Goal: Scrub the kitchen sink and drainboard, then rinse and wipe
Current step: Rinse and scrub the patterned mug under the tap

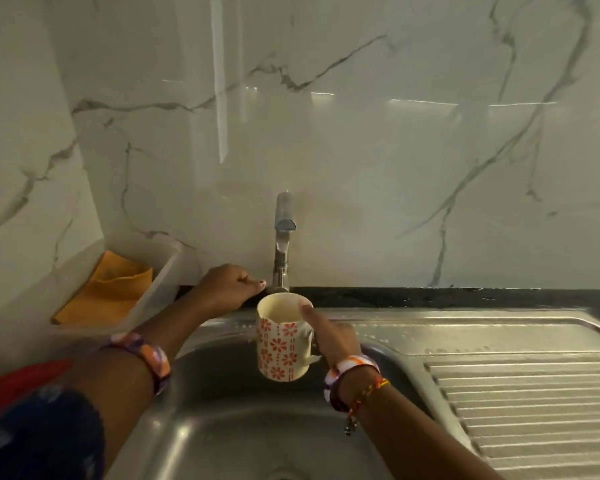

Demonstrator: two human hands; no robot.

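My right hand (329, 336) grips the handle of a cream mug (280, 344) with orange flower prints, the thumb resting on its rim. The mug is upright above the steel sink basin (222, 427), just under the chrome tap (282, 244). My left hand (227, 289) is curled beside the tap's base at the back edge of the sink; what its fingers hold is hidden. I see no water stream. The ribbed drainboard (520, 410) lies to the right of the basin.
A clear plastic tub (160, 271) holding a folded orange cloth (113, 292) stands at the left against the marble wall. A black counter strip (447, 296) runs behind the sink. The drain (281, 474) shows at the bottom edge.
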